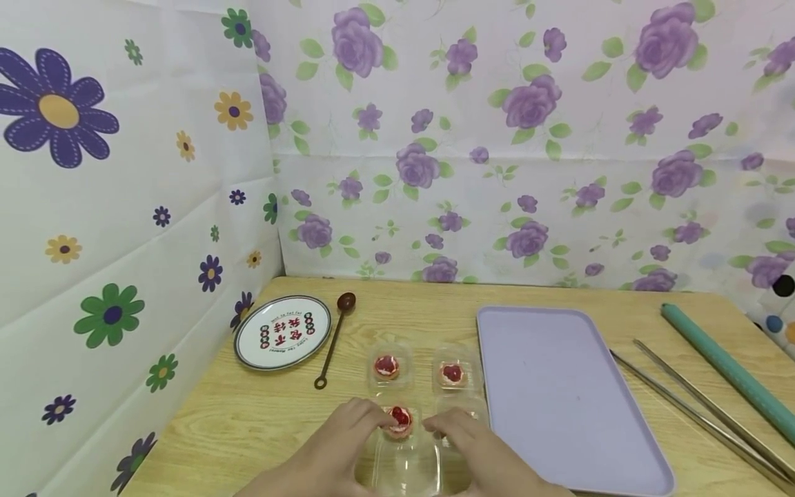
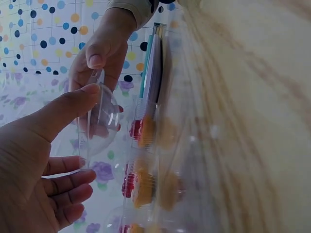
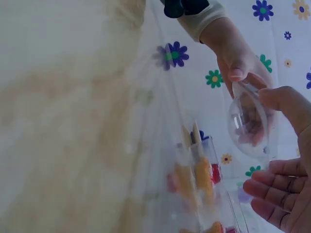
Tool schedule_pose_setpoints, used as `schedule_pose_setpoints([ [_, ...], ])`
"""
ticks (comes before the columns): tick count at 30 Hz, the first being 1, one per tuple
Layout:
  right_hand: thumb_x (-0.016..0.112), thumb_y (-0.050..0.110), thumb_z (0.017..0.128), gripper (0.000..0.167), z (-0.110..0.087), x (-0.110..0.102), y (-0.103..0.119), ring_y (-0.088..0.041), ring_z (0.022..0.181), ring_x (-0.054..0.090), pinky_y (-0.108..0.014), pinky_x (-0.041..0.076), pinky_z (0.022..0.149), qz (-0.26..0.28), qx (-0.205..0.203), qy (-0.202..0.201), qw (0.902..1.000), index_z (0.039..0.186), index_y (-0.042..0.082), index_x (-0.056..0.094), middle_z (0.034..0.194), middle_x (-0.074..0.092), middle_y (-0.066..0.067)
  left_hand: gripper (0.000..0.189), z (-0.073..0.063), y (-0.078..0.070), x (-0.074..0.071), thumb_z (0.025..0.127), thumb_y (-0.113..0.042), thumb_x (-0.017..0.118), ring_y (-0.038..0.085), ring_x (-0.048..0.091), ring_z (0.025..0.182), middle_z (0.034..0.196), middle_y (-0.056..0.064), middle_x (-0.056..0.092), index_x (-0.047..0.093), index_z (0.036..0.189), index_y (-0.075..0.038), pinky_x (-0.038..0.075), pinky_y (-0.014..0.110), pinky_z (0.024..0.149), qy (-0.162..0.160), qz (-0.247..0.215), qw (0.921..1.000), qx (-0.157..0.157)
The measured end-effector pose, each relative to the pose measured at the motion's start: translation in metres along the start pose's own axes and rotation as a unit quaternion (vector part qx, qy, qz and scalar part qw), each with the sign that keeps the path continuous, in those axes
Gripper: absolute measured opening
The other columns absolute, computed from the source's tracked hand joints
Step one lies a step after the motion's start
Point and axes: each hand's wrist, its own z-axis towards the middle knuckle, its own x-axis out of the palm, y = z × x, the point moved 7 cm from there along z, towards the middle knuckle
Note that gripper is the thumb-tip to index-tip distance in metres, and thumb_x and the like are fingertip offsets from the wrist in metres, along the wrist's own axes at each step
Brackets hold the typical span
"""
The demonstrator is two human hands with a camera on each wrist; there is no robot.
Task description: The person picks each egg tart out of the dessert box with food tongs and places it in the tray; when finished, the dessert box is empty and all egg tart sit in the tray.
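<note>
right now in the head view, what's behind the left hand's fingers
A red-topped tart in a clear container. Most of the tart shows; the left hand covers part of its left edge, hidden there.

A two-sided, facing grip

Your left hand (image 1: pixel 338 438) and right hand (image 1: pixel 475 442) face each other. Each grips between thumb and fingers; your thumbs (image 2: pixel 73 102) angle inward, tips close together. Pale cuffs (image 3: pixel 204 25) show at both your wrists.
</note>
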Motion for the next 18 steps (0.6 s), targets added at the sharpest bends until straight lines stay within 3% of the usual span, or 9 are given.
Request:
schedule_pose_setpoints([
  [4, 0.066, 0.065, 0.076, 0.072, -0.002, 0.007, 0.007, -0.011, 0.1, 0.056, -0.023, 0.053, 0.082, -0.112, -0.076, -0.049, 0.9895, 0.12, 0.008, 0.059, 0.112, 0.059, 0.002, 0.069, -0.008, 0.0, 0.004, 0.07, -0.064, 0.074, 0.007, 0.052, 0.101, 0.107, -0.008, 0.058, 0.06, 0.115, -0.013, 0.047, 0.024, 0.087, -0.004, -0.001, 0.9997, 0.023],
  [8, 0.065, 0.063, 0.077, 0.065, -0.004, 0.015, 0.013, -0.007, 0.093, 0.055, -0.017, 0.048, 0.081, -0.159, -0.123, -0.089, 0.9756, 0.115, 0.011, 0.063, 0.105, 0.058, 0.004, 0.066, -0.015, 0.001, 0.008, 0.074, -0.065, 0.069, 0.005, 0.049, 0.097, 0.103, -0.008, 0.056, 0.062, 0.114, -0.012, 0.045, 0.018, 0.082, 0.003, 0.019, 0.9992, 0.034],
  [18, 0.06, 0.066, 0.081, 0.058, -0.001, 0.025, 0.015, -0.004, 0.091, 0.052, -0.017, 0.044, 0.076, -0.194, -0.088, -0.066, 0.9749, 0.112, 0.017, 0.067, 0.1, 0.058, 0.009, 0.066, -0.026, 0.004, 0.012, 0.08, -0.067, 0.06, 0.002, 0.046, 0.095, 0.104, -0.009, 0.054, 0.062, 0.115, -0.012, 0.041, 0.013, 0.08, 0.009, 0.074, 0.9962, 0.044],
])
